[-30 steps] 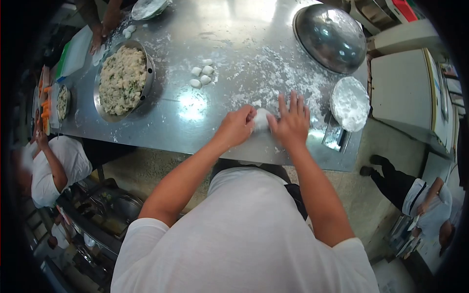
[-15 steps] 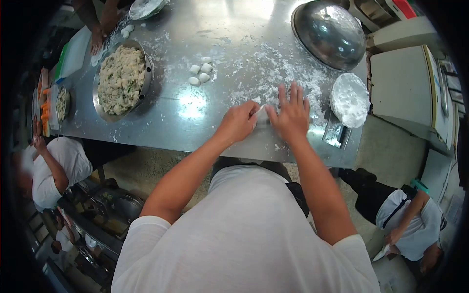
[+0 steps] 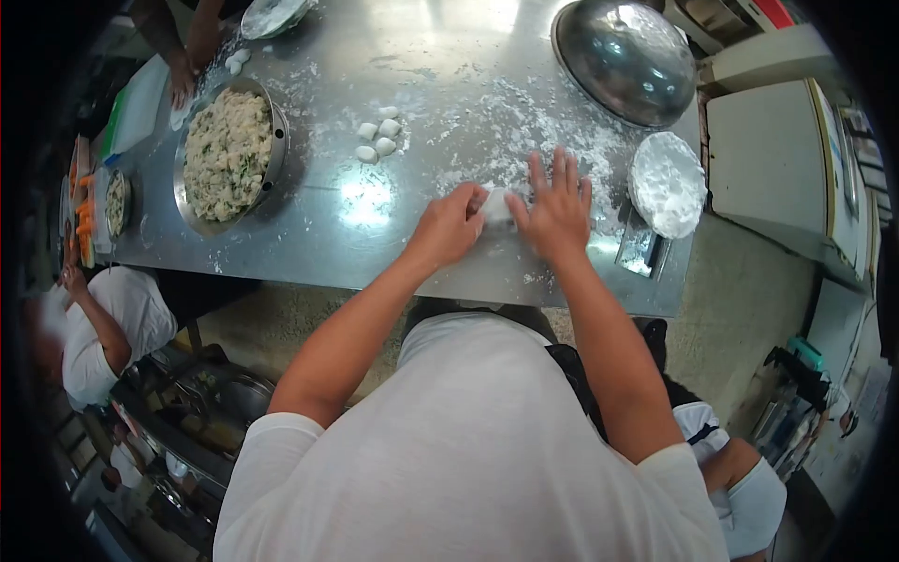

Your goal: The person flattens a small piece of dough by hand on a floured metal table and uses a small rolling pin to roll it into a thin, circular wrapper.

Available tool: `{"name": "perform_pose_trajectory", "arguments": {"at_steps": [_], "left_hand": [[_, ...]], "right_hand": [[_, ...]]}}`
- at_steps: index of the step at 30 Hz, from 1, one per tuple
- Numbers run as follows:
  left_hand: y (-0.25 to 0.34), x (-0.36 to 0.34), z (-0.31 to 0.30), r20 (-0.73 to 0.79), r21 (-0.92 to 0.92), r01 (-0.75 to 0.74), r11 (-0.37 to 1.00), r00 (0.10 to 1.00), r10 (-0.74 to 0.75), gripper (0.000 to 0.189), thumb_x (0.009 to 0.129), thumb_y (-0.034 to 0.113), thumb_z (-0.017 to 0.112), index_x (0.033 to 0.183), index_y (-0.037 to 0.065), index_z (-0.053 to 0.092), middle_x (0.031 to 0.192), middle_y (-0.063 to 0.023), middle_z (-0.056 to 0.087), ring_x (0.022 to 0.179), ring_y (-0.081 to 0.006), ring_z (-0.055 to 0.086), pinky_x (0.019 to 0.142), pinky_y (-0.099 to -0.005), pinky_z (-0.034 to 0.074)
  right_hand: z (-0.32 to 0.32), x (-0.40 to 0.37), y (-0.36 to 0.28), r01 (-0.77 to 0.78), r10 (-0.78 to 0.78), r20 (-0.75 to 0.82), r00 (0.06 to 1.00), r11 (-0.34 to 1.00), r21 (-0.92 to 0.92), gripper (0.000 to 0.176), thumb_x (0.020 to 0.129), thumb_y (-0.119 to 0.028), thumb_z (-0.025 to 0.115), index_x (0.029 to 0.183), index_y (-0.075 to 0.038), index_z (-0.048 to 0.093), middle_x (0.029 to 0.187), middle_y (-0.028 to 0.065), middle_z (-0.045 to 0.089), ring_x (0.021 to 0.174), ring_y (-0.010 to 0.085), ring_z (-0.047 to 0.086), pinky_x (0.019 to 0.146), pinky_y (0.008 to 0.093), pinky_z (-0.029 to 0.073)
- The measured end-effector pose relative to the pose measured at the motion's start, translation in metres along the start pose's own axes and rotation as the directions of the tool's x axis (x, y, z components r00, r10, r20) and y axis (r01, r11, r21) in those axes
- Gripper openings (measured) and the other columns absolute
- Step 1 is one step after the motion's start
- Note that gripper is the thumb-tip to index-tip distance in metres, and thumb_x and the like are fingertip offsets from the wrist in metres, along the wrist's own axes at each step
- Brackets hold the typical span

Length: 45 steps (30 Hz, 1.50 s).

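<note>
My left hand has thumb and fingers closed on the edge of a flat white piece of dough at the near side of the steel table. Beside it, my right hand lies flat, fingers stretched out and spread, its thumb at the dough's right edge. Whatever may be under the right palm is hidden. Several small floured dough lumps sit further left. To the right of my right hand stands a bowl of white flour.
A large metal bowl of pale filling with green bits stands left. An upturned metal dome lies at the far right. Another person's hands work at the far left corner. One person is behind me at right, another at left.
The left hand has drawn slightly left, and more of the flat dough shows between my hands. The right hand stays flat. The person behind at right has moved closer to me.
</note>
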<state>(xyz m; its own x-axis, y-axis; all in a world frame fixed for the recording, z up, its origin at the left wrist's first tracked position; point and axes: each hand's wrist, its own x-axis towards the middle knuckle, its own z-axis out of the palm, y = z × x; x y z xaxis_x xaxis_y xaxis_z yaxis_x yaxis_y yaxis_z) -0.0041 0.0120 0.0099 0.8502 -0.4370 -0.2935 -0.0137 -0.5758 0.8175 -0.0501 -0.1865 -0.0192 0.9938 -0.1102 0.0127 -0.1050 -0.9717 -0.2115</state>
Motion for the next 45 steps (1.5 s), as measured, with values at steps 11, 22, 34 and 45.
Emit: {"name": "perform_pose_trajectory", "arguments": {"at_steps": [11,22,34,45], "left_hand": [[-0.003,0.011,-0.005,0.119,-0.071,0.007,0.997,0.993,0.002,0.020,0.091,0.012,0.069,0.109,0.004,0.069,0.096,-0.0182,0.073,0.090,-0.0384,0.071,0.080,-0.0435,0.055],[0.013,0.045,-0.002,0.055,0.253,-0.266,0.930,0.964,0.261,0.024,0.091,0.017,0.071,0.112,0.004,0.070,0.103,-0.0180,0.072,0.096,-0.0397,0.068,0.085,-0.0474,0.054],[0.032,0.075,0.009,0.067,-0.050,-0.055,0.997,0.996,0.058,0.022,0.093,0.012,0.071,0.112,0.001,0.070,0.096,-0.0096,0.074,0.090,-0.0188,0.071,0.079,-0.0353,0.054],[0.016,0.027,-0.004,0.239,0.031,0.026,0.999,0.970,-0.033,0.028,0.090,0.012,0.073,0.115,0.001,0.070,0.097,-0.0163,0.076,0.085,-0.0280,0.073,0.077,-0.0371,0.055]], "right_hand": [[0.011,-0.072,0.013,0.120,-0.117,-0.035,0.993,0.989,0.091,0.071,0.094,-0.054,0.060,0.152,-0.014,0.051,0.162,0.0206,0.038,0.150,0.0408,0.034,0.121,0.0579,0.022],[0.006,-0.027,0.004,0.027,-0.022,-0.081,0.996,0.998,0.063,0.069,0.095,-0.049,0.060,0.153,-0.012,0.048,0.164,0.0216,0.032,0.152,0.0381,0.029,0.124,0.0561,0.017],[0.001,-0.099,0.026,0.033,-0.026,-0.049,0.998,0.990,0.140,0.063,0.095,-0.047,0.062,0.149,-0.014,0.054,0.161,0.0114,0.042,0.150,0.0361,0.033,0.123,0.0545,0.018],[-0.003,-0.045,0.022,0.011,-0.011,0.003,1.000,0.998,0.057,0.070,0.096,-0.052,0.059,0.154,-0.014,0.048,0.164,0.0184,0.035,0.152,0.0391,0.030,0.123,0.0561,0.017]]}}
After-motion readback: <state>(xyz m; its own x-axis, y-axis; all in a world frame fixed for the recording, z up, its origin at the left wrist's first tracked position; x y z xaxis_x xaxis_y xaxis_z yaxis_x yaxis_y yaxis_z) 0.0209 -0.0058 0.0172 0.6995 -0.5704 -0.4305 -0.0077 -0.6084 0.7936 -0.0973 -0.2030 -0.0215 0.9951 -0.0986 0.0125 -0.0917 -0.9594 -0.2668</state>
